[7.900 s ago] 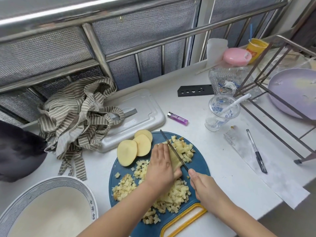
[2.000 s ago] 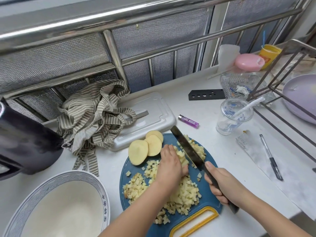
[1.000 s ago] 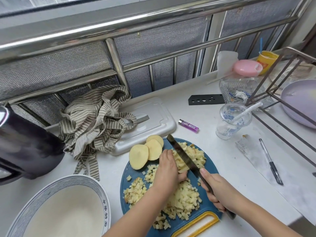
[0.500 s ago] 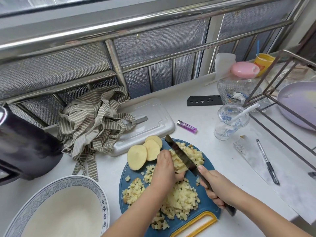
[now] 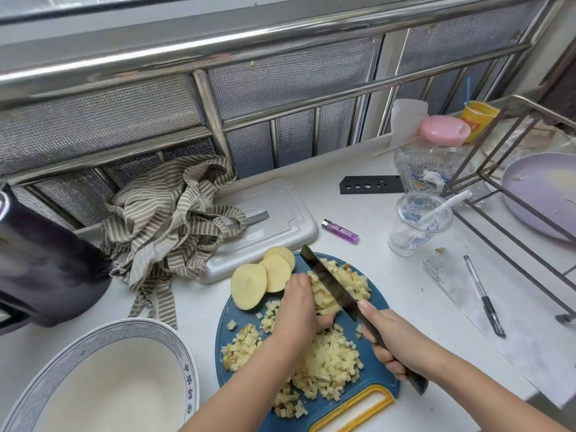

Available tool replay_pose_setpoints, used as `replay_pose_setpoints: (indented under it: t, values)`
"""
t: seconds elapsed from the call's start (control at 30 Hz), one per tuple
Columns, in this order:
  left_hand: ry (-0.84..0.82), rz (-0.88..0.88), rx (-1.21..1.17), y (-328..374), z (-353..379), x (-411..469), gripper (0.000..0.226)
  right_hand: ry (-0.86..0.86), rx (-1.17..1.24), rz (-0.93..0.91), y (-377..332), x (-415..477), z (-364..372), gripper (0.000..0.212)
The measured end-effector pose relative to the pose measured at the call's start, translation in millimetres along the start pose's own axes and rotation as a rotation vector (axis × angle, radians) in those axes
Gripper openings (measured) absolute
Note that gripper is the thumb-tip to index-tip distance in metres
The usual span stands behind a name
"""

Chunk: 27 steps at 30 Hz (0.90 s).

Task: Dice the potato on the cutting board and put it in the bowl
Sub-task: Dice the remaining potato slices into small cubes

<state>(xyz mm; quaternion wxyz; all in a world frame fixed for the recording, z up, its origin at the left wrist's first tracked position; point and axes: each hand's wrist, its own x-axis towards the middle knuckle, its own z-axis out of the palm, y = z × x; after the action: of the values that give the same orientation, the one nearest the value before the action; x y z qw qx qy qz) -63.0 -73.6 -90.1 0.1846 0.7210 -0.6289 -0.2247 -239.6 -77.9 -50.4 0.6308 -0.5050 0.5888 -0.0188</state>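
Now right hand (image 5: 396, 347) grips the knife (image 5: 330, 285), tip pointing far-left; left hand (image 5: 296, 310) holds potato strips (image 5: 324, 302), fingers curled

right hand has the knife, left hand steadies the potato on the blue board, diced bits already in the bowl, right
No: in the head view the bowl holds none; the diced bits lie on the blue board. The right hand does grip the knife, and the left hand steadies the potato.
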Motion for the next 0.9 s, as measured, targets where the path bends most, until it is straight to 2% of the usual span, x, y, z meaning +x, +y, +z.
replay_pose_setpoints:
  t: [0.67, 0.9]
  values:
    - [-0.003, -0.021, -0.017, 0.9, 2.0, -1.0, 0.061, 0.020, -0.009, 0.013, 1.4, 11.7, 14.7, 0.056]
    - [0.002, -0.015, -0.040, -0.2, 6.9, -2.6, 0.057, 0.095, -0.045, -0.057, 3.0, 19.3, 27.7, 0.052]
